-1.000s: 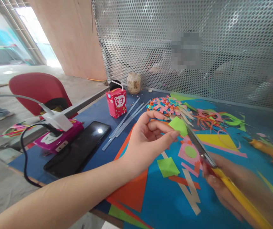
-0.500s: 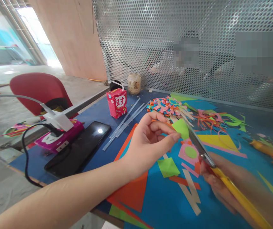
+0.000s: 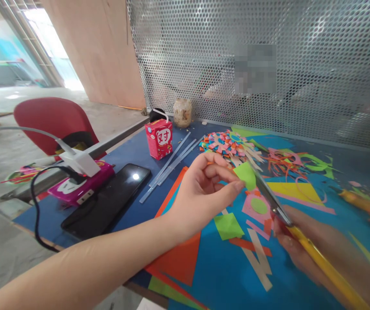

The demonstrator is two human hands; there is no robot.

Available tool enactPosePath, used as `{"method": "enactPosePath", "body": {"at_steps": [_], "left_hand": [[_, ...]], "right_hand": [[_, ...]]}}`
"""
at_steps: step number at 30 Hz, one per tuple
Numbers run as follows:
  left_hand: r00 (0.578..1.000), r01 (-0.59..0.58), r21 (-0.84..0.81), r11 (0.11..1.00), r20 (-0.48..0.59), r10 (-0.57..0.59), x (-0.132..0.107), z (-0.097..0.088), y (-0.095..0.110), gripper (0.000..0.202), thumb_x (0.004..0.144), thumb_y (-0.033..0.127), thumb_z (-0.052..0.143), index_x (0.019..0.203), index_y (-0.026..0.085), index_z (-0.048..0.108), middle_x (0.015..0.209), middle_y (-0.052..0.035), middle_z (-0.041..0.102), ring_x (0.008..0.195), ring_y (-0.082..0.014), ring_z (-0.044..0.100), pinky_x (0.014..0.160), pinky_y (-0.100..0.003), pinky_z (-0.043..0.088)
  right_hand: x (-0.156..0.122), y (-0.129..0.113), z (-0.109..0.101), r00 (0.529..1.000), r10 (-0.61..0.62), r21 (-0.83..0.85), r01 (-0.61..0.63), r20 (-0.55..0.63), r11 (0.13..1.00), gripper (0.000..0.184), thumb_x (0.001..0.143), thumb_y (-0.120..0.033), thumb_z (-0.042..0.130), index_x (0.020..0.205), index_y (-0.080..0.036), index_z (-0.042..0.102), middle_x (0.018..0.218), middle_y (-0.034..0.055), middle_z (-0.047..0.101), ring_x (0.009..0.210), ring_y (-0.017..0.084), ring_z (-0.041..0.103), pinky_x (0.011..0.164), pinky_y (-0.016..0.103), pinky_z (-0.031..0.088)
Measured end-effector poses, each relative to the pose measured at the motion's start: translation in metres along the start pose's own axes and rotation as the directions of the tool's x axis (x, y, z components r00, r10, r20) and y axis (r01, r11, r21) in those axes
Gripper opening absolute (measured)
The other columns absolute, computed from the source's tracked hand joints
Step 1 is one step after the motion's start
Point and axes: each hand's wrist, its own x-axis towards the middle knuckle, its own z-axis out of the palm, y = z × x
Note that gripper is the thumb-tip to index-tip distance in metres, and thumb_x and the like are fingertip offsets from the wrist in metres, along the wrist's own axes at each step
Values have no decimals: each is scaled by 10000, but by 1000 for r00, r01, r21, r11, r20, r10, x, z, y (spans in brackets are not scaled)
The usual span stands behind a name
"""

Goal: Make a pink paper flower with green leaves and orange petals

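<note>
Left hand (image 3: 200, 193), loosely curled, pinches a green paper piece (image 3: 245, 174) raised over the table (image 3: 125, 155), well in from its left edge. Right hand (image 3: 317, 232), closer to the near edge, is closed round yellow-handled scissors (image 3: 278, 210), blades at the paper; their gap I cannot tell. Monitoring remotely, I judge trimming in hand; the next move calls for steady paper and a guided cut.
</note>
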Motion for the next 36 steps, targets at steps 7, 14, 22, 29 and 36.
{"method": "enactPosePath", "body": {"at_steps": [7,14,22,29,36], "left_hand": [[1000,-6,17,1000,-6,6,0,0,0,253,701,99,664,800,184,448,636,43,606,503,-69,546,495,-190,449],[1000,-8,25,1000,-12,8,0,0,0,246,710,81,646,803,182,442,636,41,602,505,-66,534,479,-187,431],[998,-30,40,999,-53,32,0,1,1,227,724,103,632,797,184,434,642,51,565,506,-60,518,475,-190,424],[993,-57,67,996,-104,63,4,2,-1,199,754,87,569,791,191,403,646,57,538,506,-62,508,442,-186,438],[1000,10,8,1000,-14,-10,1,4,-4,212,732,51,572,814,173,419,664,35,546,550,-71,516,456,-186,447]], "right_hand": [[-2,7,7,975,190,161,-170,-118,972,128,649,-405,605,667,-279,587,539,-13,520,414,142,511,306,201,409],[-4,0,5,998,16,71,-12,-53,997,105,710,-392,569,699,-289,556,522,-43,478,341,107,414,294,212,374],[-10,-1,7,995,102,55,-101,-6,993,189,712,-474,557,717,-291,514,402,-73,433,202,79,247,179,225,161],[-10,-14,11,987,106,53,-101,-117,994,219,702,-480,542,676,-264,509,440,-81,388,241,56,203,216,217,113],[-6,-13,13,991,86,72,-79,-99,994,171,754,-411,482,698,-250,494,492,-80,378,263,45,225,228,184,178]]}}
